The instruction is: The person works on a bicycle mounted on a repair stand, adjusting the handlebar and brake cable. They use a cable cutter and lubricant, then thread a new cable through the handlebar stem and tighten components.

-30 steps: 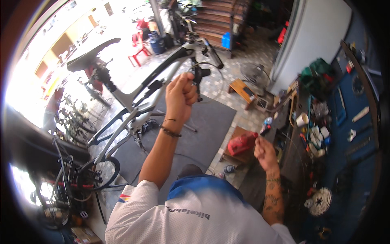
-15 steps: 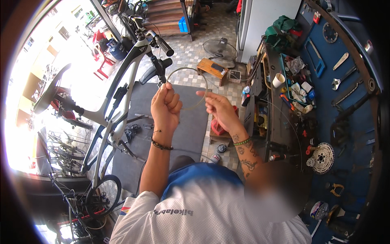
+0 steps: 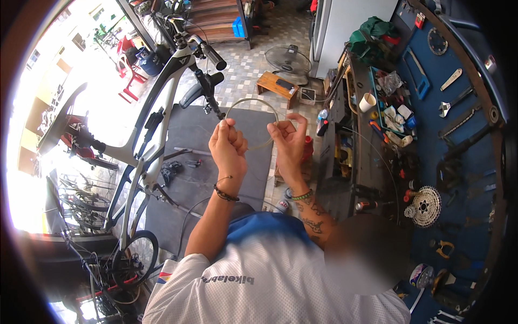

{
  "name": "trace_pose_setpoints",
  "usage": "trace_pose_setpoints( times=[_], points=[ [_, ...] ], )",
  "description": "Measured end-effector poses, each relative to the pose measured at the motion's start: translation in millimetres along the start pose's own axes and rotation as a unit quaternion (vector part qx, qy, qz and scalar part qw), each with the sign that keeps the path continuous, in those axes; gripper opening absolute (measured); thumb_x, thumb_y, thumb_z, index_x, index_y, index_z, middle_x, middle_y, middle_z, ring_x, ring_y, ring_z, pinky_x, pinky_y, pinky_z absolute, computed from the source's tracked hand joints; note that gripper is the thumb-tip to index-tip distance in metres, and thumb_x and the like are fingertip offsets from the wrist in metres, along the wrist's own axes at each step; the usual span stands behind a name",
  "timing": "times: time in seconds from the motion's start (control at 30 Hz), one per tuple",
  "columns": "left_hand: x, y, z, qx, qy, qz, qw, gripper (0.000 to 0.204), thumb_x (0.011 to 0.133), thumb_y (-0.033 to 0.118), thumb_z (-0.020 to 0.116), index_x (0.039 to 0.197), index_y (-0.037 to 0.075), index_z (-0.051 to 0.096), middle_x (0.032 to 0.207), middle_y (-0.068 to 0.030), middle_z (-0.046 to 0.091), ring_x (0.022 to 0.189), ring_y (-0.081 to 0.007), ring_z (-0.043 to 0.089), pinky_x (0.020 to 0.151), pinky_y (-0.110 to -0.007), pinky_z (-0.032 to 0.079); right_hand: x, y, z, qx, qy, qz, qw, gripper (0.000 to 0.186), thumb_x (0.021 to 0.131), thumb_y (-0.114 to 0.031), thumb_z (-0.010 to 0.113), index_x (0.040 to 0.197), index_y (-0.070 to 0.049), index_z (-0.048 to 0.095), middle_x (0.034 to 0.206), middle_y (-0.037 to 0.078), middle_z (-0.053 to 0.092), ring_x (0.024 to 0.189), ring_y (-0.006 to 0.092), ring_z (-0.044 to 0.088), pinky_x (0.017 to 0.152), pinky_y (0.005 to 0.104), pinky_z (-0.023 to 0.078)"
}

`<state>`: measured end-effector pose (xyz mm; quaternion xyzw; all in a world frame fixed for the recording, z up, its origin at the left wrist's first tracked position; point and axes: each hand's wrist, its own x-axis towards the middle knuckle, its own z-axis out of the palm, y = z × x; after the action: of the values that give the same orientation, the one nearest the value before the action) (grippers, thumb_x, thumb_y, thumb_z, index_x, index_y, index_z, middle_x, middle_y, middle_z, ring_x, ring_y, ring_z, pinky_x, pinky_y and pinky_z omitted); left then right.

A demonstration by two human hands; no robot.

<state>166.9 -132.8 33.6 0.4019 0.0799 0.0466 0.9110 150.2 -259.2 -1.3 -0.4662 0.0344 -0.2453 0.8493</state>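
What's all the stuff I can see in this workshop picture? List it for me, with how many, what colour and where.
cable loop: one, pale, arching between the two hands
bicycle: one, white and black frame, left of the hands, on a stand
floor mat: one, grey, under the bicycle
floor fan: one, dark, on the tiled floor at top centre
wooden stool: one, brown, below the fan
workbench: one, dark, on the right, crowded with small items
cup: one, white, on the bench
tool wall: one, blue, far right, hung with tools
cassette sprocket: one, silver, lower right
left hand: closed in a fist on the cable
right hand: pinching the cable's other end
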Motion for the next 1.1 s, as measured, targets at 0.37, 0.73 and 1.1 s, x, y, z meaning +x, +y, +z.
trace_pose_setpoints(
  times=[0.37, 0.73, 1.1],
  points=[
    [-17.9, -15.6, 7.0, 0.012, -0.011, 0.014, 1.0, 0.025, 0.113, 0.023, 0.052, 0.103, 0.004, 0.063, 0.067, 0.0086, 0.03, 0.053, -0.0036, 0.024, 0.046, -0.025, 0.02, 21.6, 2.4, -10.1, -0.004, 0.017, 0.071, 0.997, 0.017, 0.101, -0.01, 0.072, 0.111, -0.002, 0.062, 0.09, -0.001, 0.064, 0.073, 0.0053, 0.051, 0.066, 0.0221, 0.042],
    [-23.5, -18.5, 4.2, -0.048, -0.101, -0.11, 0.988, 0.023, 0.113, 0.022, 0.044, 0.107, 0.006, 0.06, 0.076, -0.0001, 0.055, 0.071, -0.0185, 0.059, 0.076, -0.038, 0.056, 28.4, 2.3, -9.0, -0.003, 0.099, 0.008, 0.995, 0.016, 0.106, -0.018, 0.066, 0.102, -0.002, 0.064, 0.083, 0.0, 0.062, 0.065, 0.0073, 0.051, 0.061, 0.0248, 0.042],
    [-15.7, -23.0, -8.2, -0.06, -0.155, -0.098, 0.981, 0.022, 0.113, 0.02, 0.042, 0.105, 0.009, 0.059, 0.091, -0.0094, 0.071, 0.098, -0.0285, 0.073, 0.103, -0.053, 0.055, 33.3, -0.7, -28.5, -0.117, 0.181, -0.036, 0.976, 0.041, 0.109, -0.04, 0.061, 0.116, -0.001, 0.073, 0.108, 0.006, 0.076, 0.101, 0.0148, 0.069, 0.08, 0.0282, 0.053]
  ],
)
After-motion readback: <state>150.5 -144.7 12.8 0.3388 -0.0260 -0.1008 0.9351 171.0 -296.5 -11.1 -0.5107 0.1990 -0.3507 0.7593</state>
